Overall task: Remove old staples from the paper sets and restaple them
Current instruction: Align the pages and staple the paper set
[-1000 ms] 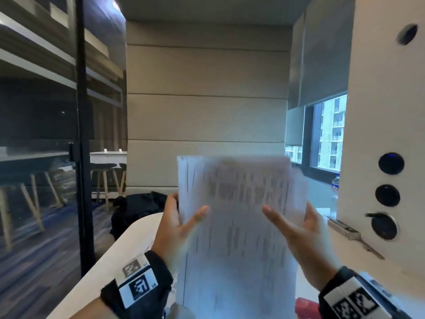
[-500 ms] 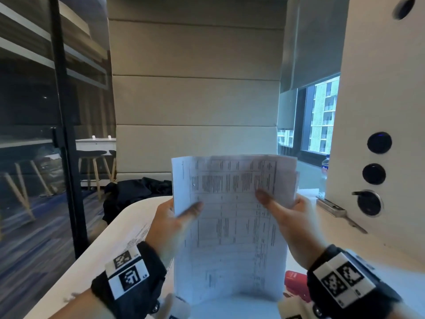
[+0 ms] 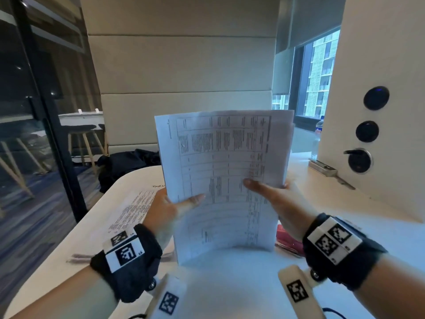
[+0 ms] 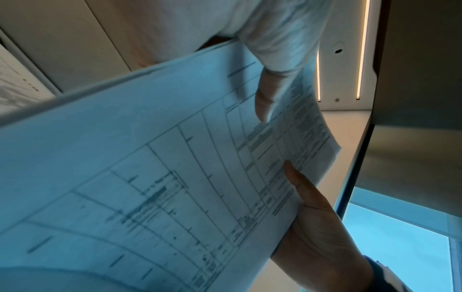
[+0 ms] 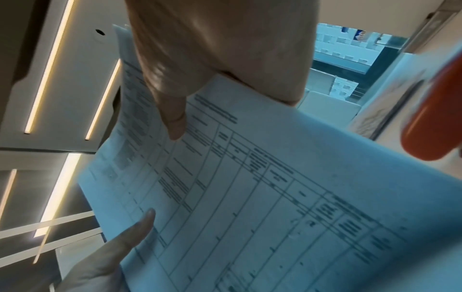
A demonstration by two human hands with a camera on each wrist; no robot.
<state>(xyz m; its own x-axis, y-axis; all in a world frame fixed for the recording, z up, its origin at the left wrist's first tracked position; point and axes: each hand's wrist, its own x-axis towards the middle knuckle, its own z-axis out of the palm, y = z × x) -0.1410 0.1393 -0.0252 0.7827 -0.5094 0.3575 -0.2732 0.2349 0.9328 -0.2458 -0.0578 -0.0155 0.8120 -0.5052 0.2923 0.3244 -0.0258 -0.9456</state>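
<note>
Paper set dropped lower, upright, long axis vertical, in 2 hands.

A paper set printed with a ruled table is held upright between the hands, its lower edge resting on the desk. Its sheets are bowed, with top edges slightly fanned apart.

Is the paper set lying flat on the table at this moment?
No: in the head view the paper set stands upright, its lower edge on the table, with the left hand and right hand pinching its sides.
</note>
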